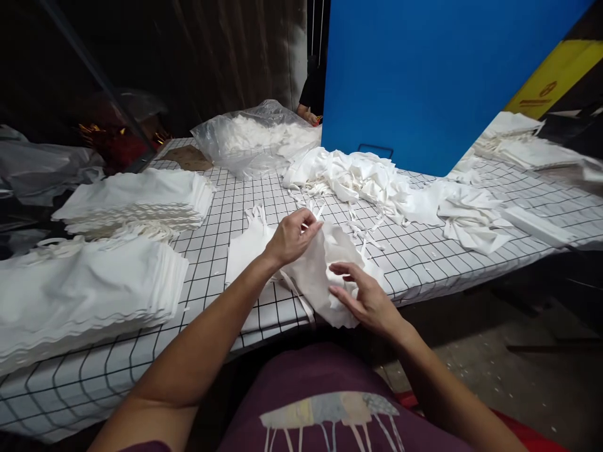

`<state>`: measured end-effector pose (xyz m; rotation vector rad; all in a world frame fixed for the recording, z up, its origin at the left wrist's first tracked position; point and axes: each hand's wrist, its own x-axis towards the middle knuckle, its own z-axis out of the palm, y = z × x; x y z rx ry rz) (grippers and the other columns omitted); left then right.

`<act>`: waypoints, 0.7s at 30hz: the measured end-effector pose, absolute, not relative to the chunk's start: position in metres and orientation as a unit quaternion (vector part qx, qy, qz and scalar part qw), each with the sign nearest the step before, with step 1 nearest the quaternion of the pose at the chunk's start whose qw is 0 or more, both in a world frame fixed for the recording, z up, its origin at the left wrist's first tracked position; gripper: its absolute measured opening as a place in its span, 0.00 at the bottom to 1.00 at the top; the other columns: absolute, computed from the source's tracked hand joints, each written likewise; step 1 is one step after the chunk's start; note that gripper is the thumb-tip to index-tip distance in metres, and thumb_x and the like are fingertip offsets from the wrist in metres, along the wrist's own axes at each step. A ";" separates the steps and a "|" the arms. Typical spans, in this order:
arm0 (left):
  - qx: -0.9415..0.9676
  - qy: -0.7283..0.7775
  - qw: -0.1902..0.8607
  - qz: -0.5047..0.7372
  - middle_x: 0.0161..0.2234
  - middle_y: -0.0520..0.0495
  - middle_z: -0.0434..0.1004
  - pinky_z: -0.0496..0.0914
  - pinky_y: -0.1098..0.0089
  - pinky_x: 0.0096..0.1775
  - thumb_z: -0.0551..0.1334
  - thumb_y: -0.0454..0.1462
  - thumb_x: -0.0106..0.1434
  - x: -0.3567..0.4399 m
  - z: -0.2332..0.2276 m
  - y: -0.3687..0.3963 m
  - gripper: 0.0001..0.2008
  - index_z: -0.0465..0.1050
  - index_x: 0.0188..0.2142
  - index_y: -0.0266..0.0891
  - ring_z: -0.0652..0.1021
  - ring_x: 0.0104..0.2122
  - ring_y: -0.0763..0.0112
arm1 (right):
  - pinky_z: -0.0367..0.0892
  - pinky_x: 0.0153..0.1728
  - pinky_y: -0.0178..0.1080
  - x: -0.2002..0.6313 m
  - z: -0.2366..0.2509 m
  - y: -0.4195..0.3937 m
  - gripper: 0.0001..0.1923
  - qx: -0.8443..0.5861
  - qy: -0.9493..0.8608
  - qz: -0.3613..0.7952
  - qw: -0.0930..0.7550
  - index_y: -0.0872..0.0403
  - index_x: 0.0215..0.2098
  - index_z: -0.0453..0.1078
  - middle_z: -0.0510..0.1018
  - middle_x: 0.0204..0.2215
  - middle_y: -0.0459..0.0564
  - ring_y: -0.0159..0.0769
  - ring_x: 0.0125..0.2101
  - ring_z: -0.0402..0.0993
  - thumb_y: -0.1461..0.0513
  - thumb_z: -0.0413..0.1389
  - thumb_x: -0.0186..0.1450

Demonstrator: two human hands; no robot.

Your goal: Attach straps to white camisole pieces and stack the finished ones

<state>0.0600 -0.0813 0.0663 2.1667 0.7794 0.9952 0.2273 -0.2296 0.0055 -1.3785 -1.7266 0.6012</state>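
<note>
A white fabric piece with a wavy edge and thin straps (pixel 311 276) hangs partly over the table's front edge between my hands. My left hand (pixel 294 235) pinches its upper part, thumb and fingers pressed together. Over the right side of the cloth, my right hand (pixel 362 295) has its thumb and fingers apart, curved near the fabric; whether the fingertips touch it is hard to tell. Under my left wrist, another white fabric piece (pixel 247 248) with straps lies flat on the checked tablecloth (pixel 207 270).
Neat stacks of white fabric pieces (pixel 136 194) (pixel 85 289) stand at the left. A loose white pile (pixel 358 179) lies ahead, before a blue panel (pixel 400 81). Behind it sit a clear plastic bag (pixel 259 135) and another person's hand (pixel 308 116). White scraps (pixel 367 235) are scattered about.
</note>
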 end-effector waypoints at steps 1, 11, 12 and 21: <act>0.811 0.295 0.314 0.396 0.27 0.52 0.64 0.63 0.73 0.31 0.58 0.41 0.68 0.061 0.072 -0.080 0.12 0.65 0.29 0.38 0.67 0.28 0.74 | 0.72 0.45 0.47 0.222 0.006 -0.232 0.18 -0.543 -0.696 0.250 0.397 0.49 0.53 0.65 0.76 0.48 0.54 0.46 0.46 0.74 0.54 0.57 0.67; 0.678 0.361 0.282 0.575 0.22 0.56 0.63 0.58 0.78 0.25 0.62 0.40 0.67 0.016 0.112 -0.018 0.13 0.64 0.29 0.38 0.64 0.21 0.79 | 0.66 0.28 0.38 0.269 0.036 -0.248 0.15 -0.516 -0.693 0.411 0.289 0.54 0.32 0.74 0.73 0.27 0.48 0.37 0.28 0.68 0.51 0.55 0.68; 0.667 0.366 0.298 0.576 0.22 0.55 0.63 0.59 0.78 0.24 0.63 0.41 0.67 0.009 0.115 -0.014 0.13 0.65 0.29 0.37 0.64 0.21 0.79 | 0.68 0.30 0.38 0.278 0.042 -0.247 0.15 -0.513 -0.684 0.423 0.299 0.54 0.33 0.75 0.75 0.29 0.50 0.38 0.30 0.70 0.51 0.56 0.67; 0.638 0.394 0.542 0.380 0.26 0.49 0.77 0.67 0.73 0.26 0.77 0.48 0.42 -0.030 0.121 -0.032 0.25 0.74 0.31 0.33 0.74 0.24 0.71 | 0.74 0.36 0.40 0.336 0.074 -0.209 0.14 -0.489 -0.623 0.424 0.439 0.50 0.39 0.81 0.81 0.37 0.53 0.43 0.36 0.78 0.50 0.63 0.62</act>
